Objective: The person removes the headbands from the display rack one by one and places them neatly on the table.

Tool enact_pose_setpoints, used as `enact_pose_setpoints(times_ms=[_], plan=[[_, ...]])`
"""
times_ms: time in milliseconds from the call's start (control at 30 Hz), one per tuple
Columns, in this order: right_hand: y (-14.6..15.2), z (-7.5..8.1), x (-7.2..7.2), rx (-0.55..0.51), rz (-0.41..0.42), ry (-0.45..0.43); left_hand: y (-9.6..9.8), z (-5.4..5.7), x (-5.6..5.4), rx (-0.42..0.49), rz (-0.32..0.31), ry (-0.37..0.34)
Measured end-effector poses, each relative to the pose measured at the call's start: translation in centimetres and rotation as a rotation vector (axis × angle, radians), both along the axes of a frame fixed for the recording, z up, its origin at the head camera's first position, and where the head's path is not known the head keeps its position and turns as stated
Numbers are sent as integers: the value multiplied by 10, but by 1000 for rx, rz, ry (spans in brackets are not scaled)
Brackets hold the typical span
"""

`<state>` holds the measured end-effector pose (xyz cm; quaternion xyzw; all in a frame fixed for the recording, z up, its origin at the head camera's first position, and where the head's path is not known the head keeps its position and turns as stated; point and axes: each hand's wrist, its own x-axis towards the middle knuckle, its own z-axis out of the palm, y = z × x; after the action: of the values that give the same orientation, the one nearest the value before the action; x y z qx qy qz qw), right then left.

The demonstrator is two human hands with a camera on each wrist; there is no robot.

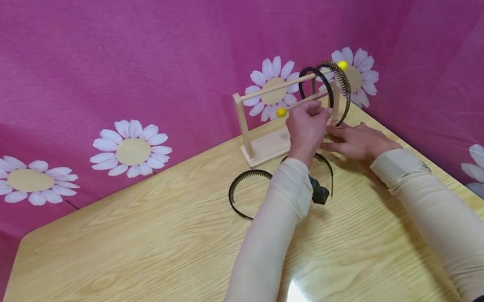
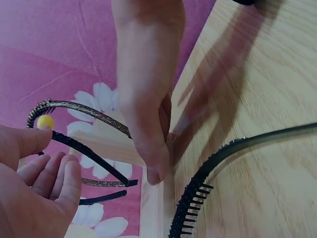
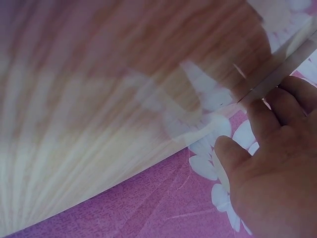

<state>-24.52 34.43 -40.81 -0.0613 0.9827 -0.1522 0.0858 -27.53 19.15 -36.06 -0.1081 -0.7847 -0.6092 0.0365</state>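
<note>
A pale wooden rack [image 1: 268, 146] with two bars stands at the back of the table. Near its right end a black headband [image 1: 330, 91] and a gold-brown toothed headband [image 1: 344, 80] hang on the upper bar [image 1: 277, 86]. My left hand [image 1: 306, 130] is in front of the lower bar. Seen in the left wrist view, its thumb [image 2: 27, 141] stands apart from its loosely bent fingers [image 2: 49, 178], close by the black headband. Low at the rack's right end, my right hand [image 1: 361, 141] reaches with extended fingers, fingertips right at the base; it overlaps the gold-brown headband in the left wrist view.
One dark toothed headband [image 1: 231, 195] lies on the wooden table [image 1: 124, 266], left of my left forearm. Another headband [image 1: 331, 175] is partly hidden behind that wrist. Yellow balls [image 1: 281, 112] cap the bars. A pink flowered cloth [image 1: 144, 57] hangs behind and to the right.
</note>
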Motion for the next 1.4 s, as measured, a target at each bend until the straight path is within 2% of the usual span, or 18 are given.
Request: enact_pose_setpoints(times_ms=[133, 400, 667, 800, 1033, 1300, 1400], plan=[[1, -1, 0, -3, -1, -3, 3, -1, -3, -31, -15, 46], [2, 0, 1, 18, 16, 23, 11, -3, -4, -56, -24, 70], [1, -1, 1, 12, -9, 31, 15, -4, -7, -178, -17, 234], [1, 0, 1, 0, -12, 30, 16, -4, -7, -173, -4, 276], [1, 2, 3, 0, -29, 17, 15, -7, -8, -138, 5, 292], [0, 4, 2, 2, -31, -1, 16, -7, -8, -148, 9, 318], [0, 4, 2, 2, -35, -4, 17, -7, -8, -138, 19, 305]])
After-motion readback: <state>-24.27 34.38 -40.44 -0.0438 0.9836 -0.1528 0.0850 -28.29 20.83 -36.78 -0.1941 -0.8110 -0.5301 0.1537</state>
